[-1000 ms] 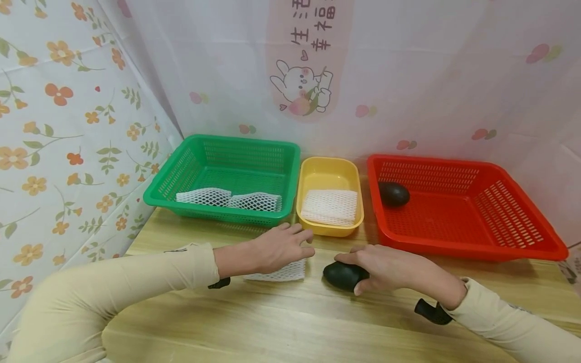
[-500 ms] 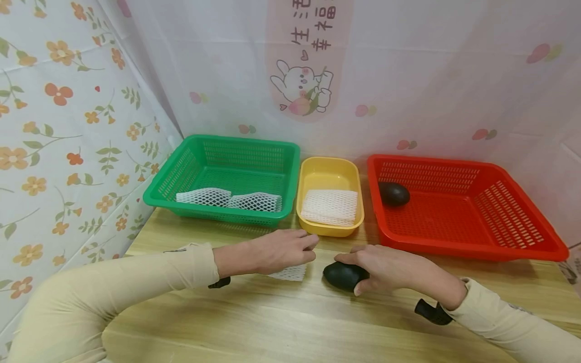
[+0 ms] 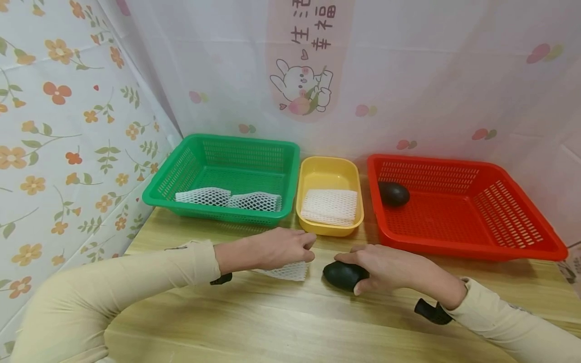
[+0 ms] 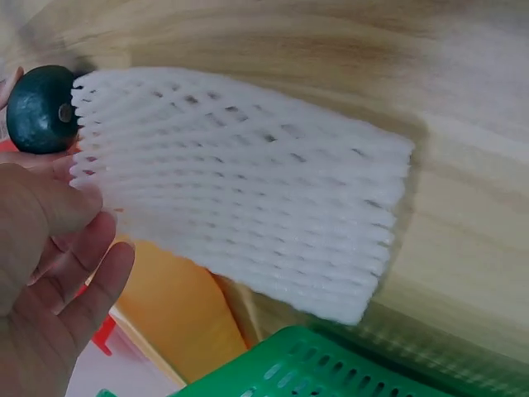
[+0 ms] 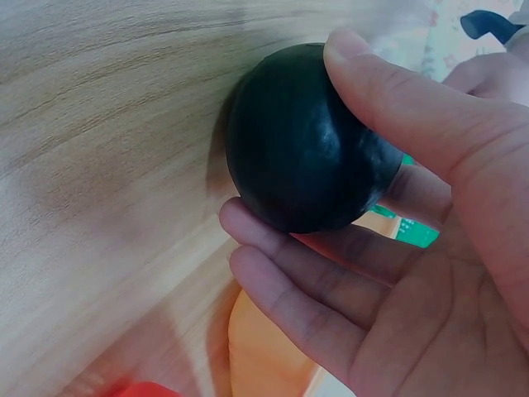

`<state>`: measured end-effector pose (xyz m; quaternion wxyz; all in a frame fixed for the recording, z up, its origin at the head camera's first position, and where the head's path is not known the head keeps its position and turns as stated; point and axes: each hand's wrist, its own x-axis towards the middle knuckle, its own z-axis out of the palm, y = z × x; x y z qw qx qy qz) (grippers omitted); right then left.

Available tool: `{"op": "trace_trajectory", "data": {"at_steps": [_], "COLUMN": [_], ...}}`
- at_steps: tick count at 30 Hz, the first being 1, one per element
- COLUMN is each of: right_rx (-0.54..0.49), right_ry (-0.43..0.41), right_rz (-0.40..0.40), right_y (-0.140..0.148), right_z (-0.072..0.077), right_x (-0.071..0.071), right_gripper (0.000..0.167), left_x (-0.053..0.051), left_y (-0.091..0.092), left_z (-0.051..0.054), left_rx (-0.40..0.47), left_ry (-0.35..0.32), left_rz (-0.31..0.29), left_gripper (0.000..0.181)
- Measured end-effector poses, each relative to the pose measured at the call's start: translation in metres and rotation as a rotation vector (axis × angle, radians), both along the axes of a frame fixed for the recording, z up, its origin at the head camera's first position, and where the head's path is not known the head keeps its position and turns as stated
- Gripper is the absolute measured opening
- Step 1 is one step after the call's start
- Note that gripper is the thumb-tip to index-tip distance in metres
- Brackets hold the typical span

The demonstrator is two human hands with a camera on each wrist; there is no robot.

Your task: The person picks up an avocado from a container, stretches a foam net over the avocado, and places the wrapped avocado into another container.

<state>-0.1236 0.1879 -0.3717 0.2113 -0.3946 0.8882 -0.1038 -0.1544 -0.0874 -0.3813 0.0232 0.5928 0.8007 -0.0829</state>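
Observation:
A white foam net sleeve [image 4: 240, 182] lies flat above the wooden table, one end towards the avocado. My left hand [image 3: 277, 248] pinches that end between thumb and fingers, seen in the left wrist view; from the head view the hand covers much of the sleeve [image 3: 292, 272]. Just to the right, my right hand [image 3: 395, 269] holds a dark green avocado [image 3: 344, 276] on the table. In the right wrist view its thumb lies on one side of the avocado [image 5: 306, 141] and its fingers on the other.
Behind the hands stand a green basket [image 3: 218, 214] holding foam net sleeves, a yellow tray [image 3: 330, 231] with more folded white netting, and a red basket [image 3: 458, 249]. Another dark avocado [image 3: 394, 194] lies in the red basket's left side. A patterned cloth [image 3: 408, 75] hangs behind.
My left hand has lowered onto the net sleeve, and its spread fingers have drawn together at the sleeve's end. The right hand and avocado have stayed in place.

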Motion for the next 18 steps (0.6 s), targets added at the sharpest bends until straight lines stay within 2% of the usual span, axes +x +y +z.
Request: {"op": "trace_trajectory", "data": {"at_steps": [9,13,18], "right_rx": [0.0,0.006,0.014], "right_ry": [-0.007,-0.017,-0.019], "right_rz": [-0.007,-0.016,-0.022], "right_y": [0.0,0.0,0.0], "right_z": [0.0,0.0,-0.001], "right_x": [0.0,0.0,0.0], "right_gripper": [0.07,0.07,0.07], "left_x": [-0.007,-0.007,-0.007], "left_y": [0.004,0.005,0.007], "left_z": [0.01,0.011,0.006], "left_rx": [0.073,0.078,0.112], "left_ry": [-0.157,-0.184,-0.196], "left_rz": [0.044,0.057,0.06], "left_gripper": [0.015,0.017,0.015]}}
